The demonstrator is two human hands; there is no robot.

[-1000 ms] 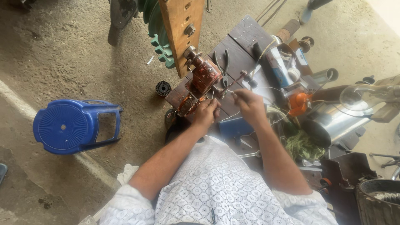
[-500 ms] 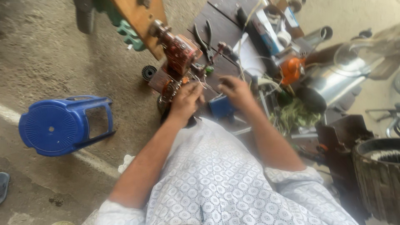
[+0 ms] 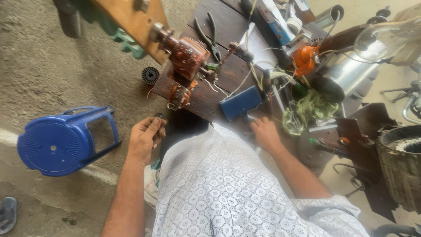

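Left hand (image 3: 147, 137) fingers pinching a small dark part, right hand (image 3: 265, 134) (fingers hidden) beside blue box (image 3: 241, 102)

A dark wooden tabletop (image 3: 228, 26) stands ahead of both hands, crowded with gear. Black-handled pliers (image 3: 209, 37) lie well beyond the left hand (image 3: 144, 138), beside a rust-red winding device (image 3: 188, 55); a small copper-wound part (image 3: 179, 95) sits at the near edge, just ahead of that hand. A blue rectangular case (image 3: 240, 103) rests just ahead of the right hand (image 3: 265, 134), with green twine (image 3: 309, 109) to its right. On the concrete floor (image 3: 66, 66), a blue plastic stool (image 3: 66, 140) lies tipped left of the left hand.
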